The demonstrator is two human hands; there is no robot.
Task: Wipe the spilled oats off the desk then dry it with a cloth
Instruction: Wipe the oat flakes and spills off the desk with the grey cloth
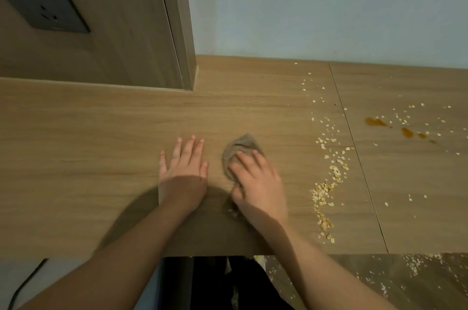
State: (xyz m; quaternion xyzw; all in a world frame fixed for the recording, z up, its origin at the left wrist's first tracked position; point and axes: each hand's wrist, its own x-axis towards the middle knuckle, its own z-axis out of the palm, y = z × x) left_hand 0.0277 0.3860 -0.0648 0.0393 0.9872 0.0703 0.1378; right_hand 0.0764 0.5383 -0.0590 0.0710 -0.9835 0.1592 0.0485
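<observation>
Fingers (260, 164) of the right hand (258, 183) are bent over a bunched grey-brown cloth (244, 146), gripping it and pressing it onto the desk (76, 157) at centre frame. The left hand (183, 170) lies flat just beside it, fingers straight, holding nothing. The spilled oats (326, 188) lie to the right of the cloth and apart from it. They form a band whose long axis runs from the desk's near edge at lower right up toward the wall. Thinner scatter continues further right, around orange stains (376, 122). The right hand is the nearer to the band. Judgement: the next stroke should travel rightward, across that axis. Care is needed at the near edge, since oats already lie on the floor (342, 265).
</observation>
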